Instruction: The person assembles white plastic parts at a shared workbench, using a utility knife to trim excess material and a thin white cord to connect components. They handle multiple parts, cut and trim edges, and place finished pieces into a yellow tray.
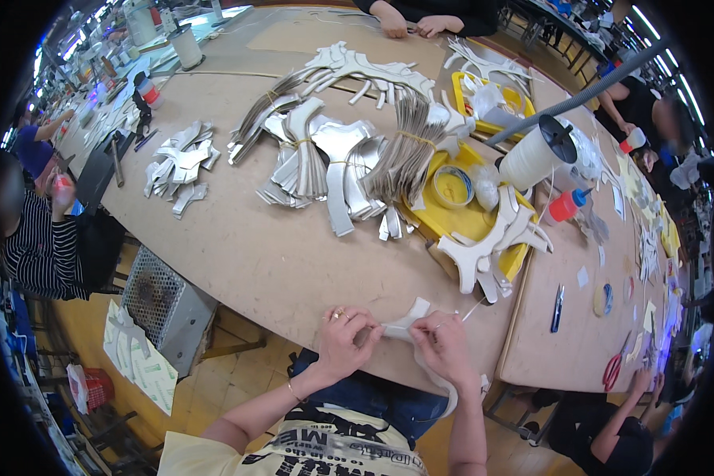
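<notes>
Near the table's front edge I hold a white cut piece (408, 319) of sheet material, curved with a wider top end. My left hand (347, 341) pinches its left end between thumb and fingers. My right hand (446, 343) is closed on its right part, and a pale curved band (444, 384) hangs below that hand toward my lap. A thin white strip (473, 308) rises beside my right hand toward the pile of white branched pieces (484, 246). These lie over the edge of a yellow tray (431, 208).
Banded bundles of grey and white pieces (301, 151) cover the table's middle. A second yellow tray (458, 87), a large white spool (527, 161) and a red-and-clear bottle (565, 206) stand to the right. Blue-handled snips (558, 308) and red scissors (612, 371) lie farther right. Other people sit around.
</notes>
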The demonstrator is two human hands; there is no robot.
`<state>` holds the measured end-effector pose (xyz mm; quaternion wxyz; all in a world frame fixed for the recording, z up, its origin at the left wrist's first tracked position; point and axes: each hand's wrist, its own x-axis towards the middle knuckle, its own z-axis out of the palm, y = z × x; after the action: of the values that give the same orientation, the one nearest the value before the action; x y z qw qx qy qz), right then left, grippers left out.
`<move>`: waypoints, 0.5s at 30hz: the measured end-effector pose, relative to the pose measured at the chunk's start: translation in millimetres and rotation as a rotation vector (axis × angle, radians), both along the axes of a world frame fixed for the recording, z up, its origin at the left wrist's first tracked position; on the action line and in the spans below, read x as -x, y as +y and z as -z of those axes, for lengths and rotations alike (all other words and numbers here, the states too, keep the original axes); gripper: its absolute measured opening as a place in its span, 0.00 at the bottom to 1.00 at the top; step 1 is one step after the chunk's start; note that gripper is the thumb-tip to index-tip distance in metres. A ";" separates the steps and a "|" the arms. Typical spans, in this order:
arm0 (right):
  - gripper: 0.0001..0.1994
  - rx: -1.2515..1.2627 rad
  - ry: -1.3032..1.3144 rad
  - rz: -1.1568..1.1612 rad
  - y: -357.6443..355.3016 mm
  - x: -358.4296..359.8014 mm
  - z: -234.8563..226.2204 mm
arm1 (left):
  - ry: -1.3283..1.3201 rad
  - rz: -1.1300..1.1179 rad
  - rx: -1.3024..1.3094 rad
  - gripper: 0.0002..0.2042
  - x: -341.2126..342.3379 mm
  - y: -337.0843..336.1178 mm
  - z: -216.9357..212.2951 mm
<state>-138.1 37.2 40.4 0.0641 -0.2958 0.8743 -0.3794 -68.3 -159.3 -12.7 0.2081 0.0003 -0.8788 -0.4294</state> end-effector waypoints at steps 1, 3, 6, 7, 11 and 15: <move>0.02 0.091 -0.009 0.042 5.8 0.8 -0.6 | -0.027 -0.019 -0.001 0.06 -0.2 -0.1 0.3; 0.01 0.283 -0.017 0.142 23.8 -1.5 -2.4 | -0.032 -0.028 -0.057 0.05 -1.5 0.3 0.8; 0.01 0.653 -0.162 0.364 69.5 -9.9 -10.3 | 0.062 0.037 0.022 0.07 -6.8 0.7 1.9; 0.03 0.802 -0.110 0.418 84.0 -9.4 -10.3 | 0.083 0.089 0.094 0.08 -8.1 1.1 2.6; 0.04 1.278 -0.046 0.314 144.1 -3.1 -9.9 | 0.151 0.276 0.253 0.13 -8.8 2.5 2.2; 0.06 1.565 -0.140 0.409 173.6 -3.2 16.9 | 0.069 0.494 0.438 0.21 -4.7 3.9 -4.8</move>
<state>-134.9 210.8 23.5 -0.1772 -0.0647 0.3866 -0.9027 -63.5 -155.4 -7.9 0.1223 -0.2722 -0.9163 -0.2672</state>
